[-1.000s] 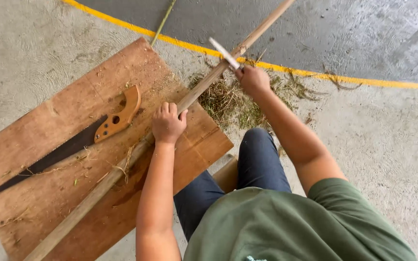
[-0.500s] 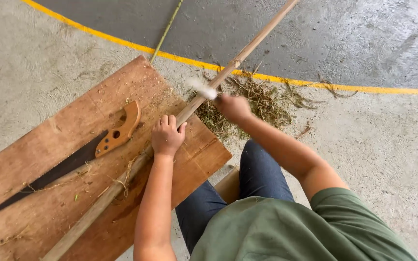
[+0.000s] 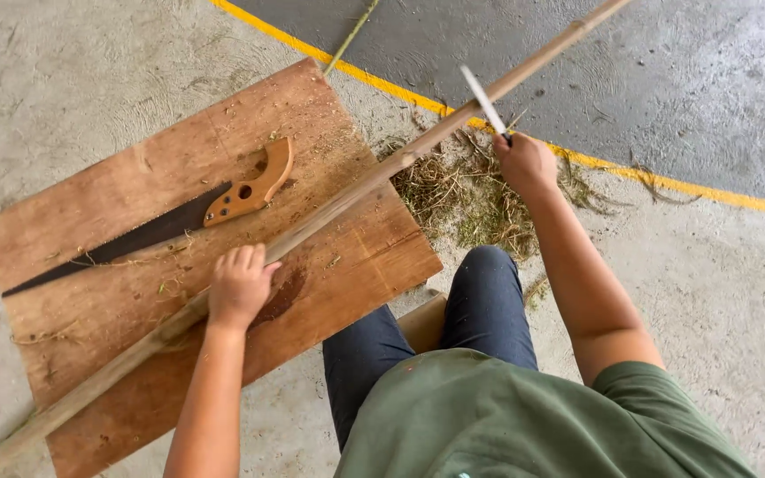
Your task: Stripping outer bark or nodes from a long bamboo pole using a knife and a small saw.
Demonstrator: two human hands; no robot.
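My left hand [image 3: 239, 286] grips the bamboo pole [image 3: 347, 196] on the board [image 3: 117, 199], right hand [image 3: 524, 164] holds a knife [image 3: 483, 100] w/ blade up; saw [image 3: 166, 221] just past my left.

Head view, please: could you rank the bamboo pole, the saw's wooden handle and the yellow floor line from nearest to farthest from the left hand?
1. Bamboo pole, under the left hand.
2. Saw's wooden handle, just above on the board.
3. Yellow floor line, far upper right.

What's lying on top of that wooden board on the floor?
On the wooden board lie a hand saw, scattered shavings and the long bamboo pole, pressed down by the left hand. The board beneath pole and hand is hidden.
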